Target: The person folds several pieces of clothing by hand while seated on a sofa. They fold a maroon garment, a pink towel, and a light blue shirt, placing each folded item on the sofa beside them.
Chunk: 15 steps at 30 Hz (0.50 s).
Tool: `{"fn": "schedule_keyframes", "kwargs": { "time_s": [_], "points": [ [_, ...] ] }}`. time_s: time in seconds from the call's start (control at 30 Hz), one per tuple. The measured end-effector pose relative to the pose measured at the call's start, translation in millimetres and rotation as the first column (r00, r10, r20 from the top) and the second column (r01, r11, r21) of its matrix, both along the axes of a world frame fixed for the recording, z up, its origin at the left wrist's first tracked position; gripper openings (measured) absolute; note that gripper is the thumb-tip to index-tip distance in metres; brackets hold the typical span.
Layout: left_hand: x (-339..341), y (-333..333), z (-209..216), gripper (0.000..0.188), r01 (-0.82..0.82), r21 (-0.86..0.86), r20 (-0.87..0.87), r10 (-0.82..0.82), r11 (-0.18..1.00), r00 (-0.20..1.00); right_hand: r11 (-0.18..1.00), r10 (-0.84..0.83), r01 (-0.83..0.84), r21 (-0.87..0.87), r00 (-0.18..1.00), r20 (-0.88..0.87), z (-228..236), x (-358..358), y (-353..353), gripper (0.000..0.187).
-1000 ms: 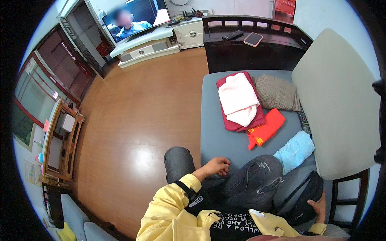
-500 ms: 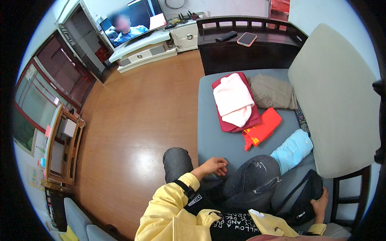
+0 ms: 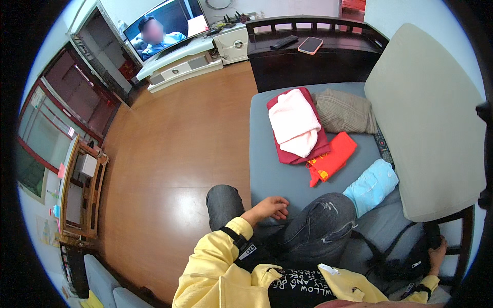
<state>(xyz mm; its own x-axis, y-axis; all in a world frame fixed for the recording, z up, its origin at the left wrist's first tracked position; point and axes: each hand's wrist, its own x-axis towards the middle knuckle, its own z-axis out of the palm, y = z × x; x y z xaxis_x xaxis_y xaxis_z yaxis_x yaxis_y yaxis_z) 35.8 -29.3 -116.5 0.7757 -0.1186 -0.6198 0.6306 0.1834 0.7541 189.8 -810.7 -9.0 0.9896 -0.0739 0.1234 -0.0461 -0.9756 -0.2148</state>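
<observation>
My right hand grips the outer side of a black bag near the wooden armrest at the right. The bag's dark strap trails across the grey-blue sofa seat toward my thigh. My left hand hovers over or rests near the seat's front edge, fingers loosely bent and nothing visible in them. Beyond my knee lies a rolled light-blue cloth. Farther off are a red cloth with yellow print and a folded pale pink cloth on a folded maroon cloth.
A plaid cushion and a remote lie by the grey backrest. On the dark wooden chest are a phone and another remote. A television stands on a white cabinet; a wooden stand is at left.
My right hand has carried the bag rightward, from beside my thigh to the armrest, and more strap shows. My left hand stays nearly still. The view has shifted slightly.
</observation>
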Motion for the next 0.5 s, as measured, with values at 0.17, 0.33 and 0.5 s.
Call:
{"fn": "schedule_keyframes", "kwargs": {
  "time_s": [0.17, 0.33, 0.5],
  "points": [
    [2.8, 0.9, 3.2, 0.032, -0.012, 0.015, -0.002, 0.012, 1.0, 1.0, 0.942, -0.088, 0.062, 0.329, 0.994, 0.067, -35.1, 20.1, -22.3, 0.076],
    [10.6, -6.2, 5.2, 0.029, -0.033, 0.027, -0.039, 0.034, 0.999, 0.999, 0.984, -0.032, 0.058, 0.166, 0.987, -0.155, -27.0, 31.0, -27.5, 0.078],
    [22.6, -12.9, 5.5, 0.026, -0.068, 0.011, -0.059, 0.068, 0.998, 0.996, 0.992, 0.067, -0.02, 0.126, 0.922, -0.382, -15.4, 53.9, -27.9, 0.105]
  ]
}}
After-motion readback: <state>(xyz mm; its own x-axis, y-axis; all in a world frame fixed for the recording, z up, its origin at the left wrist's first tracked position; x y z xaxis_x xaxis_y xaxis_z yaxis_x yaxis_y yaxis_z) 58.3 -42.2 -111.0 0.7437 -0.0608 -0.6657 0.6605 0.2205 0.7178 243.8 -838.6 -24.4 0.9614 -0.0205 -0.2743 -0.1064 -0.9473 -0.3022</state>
